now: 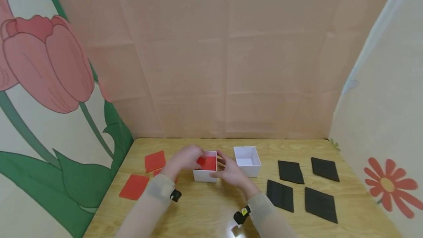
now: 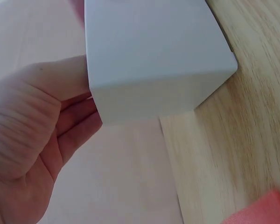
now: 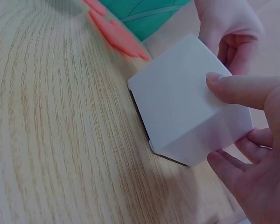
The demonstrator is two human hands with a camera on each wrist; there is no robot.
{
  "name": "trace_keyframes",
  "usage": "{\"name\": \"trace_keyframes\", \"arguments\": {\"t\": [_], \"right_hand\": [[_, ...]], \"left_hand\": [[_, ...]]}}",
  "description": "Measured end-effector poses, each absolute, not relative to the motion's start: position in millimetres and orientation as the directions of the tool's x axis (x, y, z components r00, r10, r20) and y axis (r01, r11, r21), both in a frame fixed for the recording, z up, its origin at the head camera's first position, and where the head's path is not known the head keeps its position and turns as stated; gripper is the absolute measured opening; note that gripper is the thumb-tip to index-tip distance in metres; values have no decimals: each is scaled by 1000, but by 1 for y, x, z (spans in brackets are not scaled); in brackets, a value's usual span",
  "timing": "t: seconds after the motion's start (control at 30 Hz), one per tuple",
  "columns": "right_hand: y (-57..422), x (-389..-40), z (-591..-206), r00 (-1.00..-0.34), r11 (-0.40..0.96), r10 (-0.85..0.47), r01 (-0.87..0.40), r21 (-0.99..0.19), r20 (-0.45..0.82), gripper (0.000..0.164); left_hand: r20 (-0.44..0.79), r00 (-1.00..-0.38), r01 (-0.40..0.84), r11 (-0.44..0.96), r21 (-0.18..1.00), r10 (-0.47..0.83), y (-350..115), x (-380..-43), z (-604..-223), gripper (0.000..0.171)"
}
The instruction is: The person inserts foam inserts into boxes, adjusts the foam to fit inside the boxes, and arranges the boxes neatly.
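Observation:
A small white box [image 1: 205,176] stands on the wooden table, with a soft red square [image 1: 209,163] in its opening. My right hand [image 1: 232,172] grips the box at its right side. In the right wrist view, the thumb lies on one white face [image 3: 177,93] and the other fingers touch the neighbouring side. Over the box's left rim reaches my left hand [image 1: 187,158], its fingertips at the edge of the red square. The left wrist view shows the curled fingers beside the white wall [image 2: 154,42], which hides the fingertips.
A second white box [image 1: 248,161] with an open top stands to the right. Red squares [image 1: 134,187] lie at the left, one partly behind my left wrist. Several black squares [image 1: 280,196] are spread on the right of the table [image 1: 205,212]. A pinkish sheet [image 1: 228,65] hangs behind.

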State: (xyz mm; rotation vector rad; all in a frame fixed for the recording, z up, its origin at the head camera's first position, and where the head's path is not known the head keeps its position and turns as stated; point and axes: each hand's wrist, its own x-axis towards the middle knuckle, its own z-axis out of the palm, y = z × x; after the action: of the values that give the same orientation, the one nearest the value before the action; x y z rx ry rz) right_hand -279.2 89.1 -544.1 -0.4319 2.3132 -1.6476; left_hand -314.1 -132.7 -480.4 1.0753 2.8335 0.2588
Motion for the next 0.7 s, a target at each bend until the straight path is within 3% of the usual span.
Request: {"name": "trace_keyframes", "arguments": {"t": [0.27,0.7], "right_hand": [[89,-278,-542,-917,317,-396,-92,-944,-44,102],[89,-280,-544,-917,317,-395,-87,-944,-48,102]], "left_hand": [[-44,-758,646,758,86,651,-126,-314,-482,21],[-26,-736,676,736,20,677,-121,-316,-486,16]]}}
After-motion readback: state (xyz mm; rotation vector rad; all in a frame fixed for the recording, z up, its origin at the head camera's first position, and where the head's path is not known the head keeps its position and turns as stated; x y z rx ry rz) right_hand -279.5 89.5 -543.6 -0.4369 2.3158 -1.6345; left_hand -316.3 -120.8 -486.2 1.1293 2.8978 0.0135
